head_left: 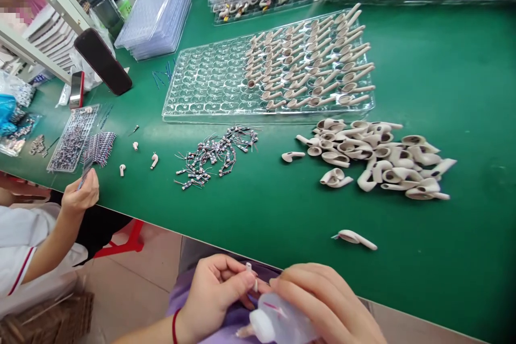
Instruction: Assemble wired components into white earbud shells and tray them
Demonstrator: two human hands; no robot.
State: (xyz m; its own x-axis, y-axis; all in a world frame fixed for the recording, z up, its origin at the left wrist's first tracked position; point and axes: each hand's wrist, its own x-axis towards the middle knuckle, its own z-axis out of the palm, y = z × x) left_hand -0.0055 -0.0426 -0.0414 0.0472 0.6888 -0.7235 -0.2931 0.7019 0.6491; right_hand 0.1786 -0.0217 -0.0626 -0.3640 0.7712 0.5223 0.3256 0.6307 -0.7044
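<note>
Over my lap, at the table's near edge, my left hand (220, 290) pinches a small whitish earbud shell (249, 267) between thumb and fingers; most of it is hidden. My right hand (328, 298) is wrapped round a translucent squeeze bottle (288, 320), tilted with its nozzle pointing down and left. The fingertips of both hands are close together. On the table just beyond lies a single earbud shell (357, 238) with a bit of wire at its end. Farther off is a heap of loose beige shells (387, 158).
A clear moulded tray (201, 80) holds rows of shells on its right side. Small wired parts (220, 153) lie mid-table. Stacked trays (155, 16) and a propped phone (102, 62) stand at the back left. A co-worker's hand (83, 193) holds a thin strip at left.
</note>
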